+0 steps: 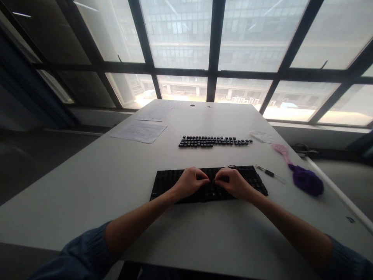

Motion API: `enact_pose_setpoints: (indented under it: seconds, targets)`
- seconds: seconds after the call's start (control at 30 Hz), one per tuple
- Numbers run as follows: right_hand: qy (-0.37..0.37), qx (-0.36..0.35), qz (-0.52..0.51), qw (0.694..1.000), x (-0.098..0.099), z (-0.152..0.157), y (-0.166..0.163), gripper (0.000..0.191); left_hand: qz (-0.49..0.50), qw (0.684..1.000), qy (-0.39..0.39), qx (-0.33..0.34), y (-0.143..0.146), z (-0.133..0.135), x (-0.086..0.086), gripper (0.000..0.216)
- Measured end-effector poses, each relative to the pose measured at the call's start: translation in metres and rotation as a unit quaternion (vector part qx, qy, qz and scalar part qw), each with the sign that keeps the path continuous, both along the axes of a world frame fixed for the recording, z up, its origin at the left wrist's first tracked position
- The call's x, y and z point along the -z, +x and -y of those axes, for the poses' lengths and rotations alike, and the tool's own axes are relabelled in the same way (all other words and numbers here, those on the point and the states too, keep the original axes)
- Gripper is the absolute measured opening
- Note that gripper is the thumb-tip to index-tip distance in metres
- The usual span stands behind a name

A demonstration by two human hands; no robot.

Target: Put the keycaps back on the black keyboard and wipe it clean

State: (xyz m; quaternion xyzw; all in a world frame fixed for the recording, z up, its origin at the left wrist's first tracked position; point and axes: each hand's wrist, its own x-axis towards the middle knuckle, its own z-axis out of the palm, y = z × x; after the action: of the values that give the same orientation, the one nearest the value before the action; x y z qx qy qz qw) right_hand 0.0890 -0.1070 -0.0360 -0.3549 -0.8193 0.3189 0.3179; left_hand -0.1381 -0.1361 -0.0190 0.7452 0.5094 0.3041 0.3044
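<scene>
A black keyboard (166, 182) lies flat on the white table in front of me. Both hands are over its middle, thumbs and forefingers pinched close together. My left hand (190, 182) is closed, fingertips down at the keys. Facing it, my right hand (231, 181) is closed in the same way, a small gap from the left fingertips. Whatever sits between the fingers is too small and dark to make out. Beyond the keyboard, loose black keycaps (201, 141) stand in rows. By the keyboard's right end is a wire keycap puller (269, 173) with a black handle.
A pink brush (281, 149) and a bunched purple cloth (307, 180) lie to the right on the table (116, 202). Behind them is a crumpled clear plastic bag (262, 136). Printed paper sheets (140, 131) are at the back left. Tall windows (180, 39) rise past the far edge.
</scene>
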Motion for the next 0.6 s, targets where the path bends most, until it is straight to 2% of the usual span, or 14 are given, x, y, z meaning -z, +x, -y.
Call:
enact_pose_setpoints:
  seconds: [0.3, 0.6]
  targets:
    - [0.018, -0.016, 0.015, 1.000, 0.000, 0.000, -0.002, 0.014, -0.025, 0.999, 0.034, 0.014, 0.004, 0.002, 0.002, 0.007]
    - [0.066, -0.038, 0.027, 0.997, 0.001, 0.003, -0.001, 0.017, -0.058, 0.989, 0.131, 0.037, 0.004, 0.007, 0.012, 0.004]
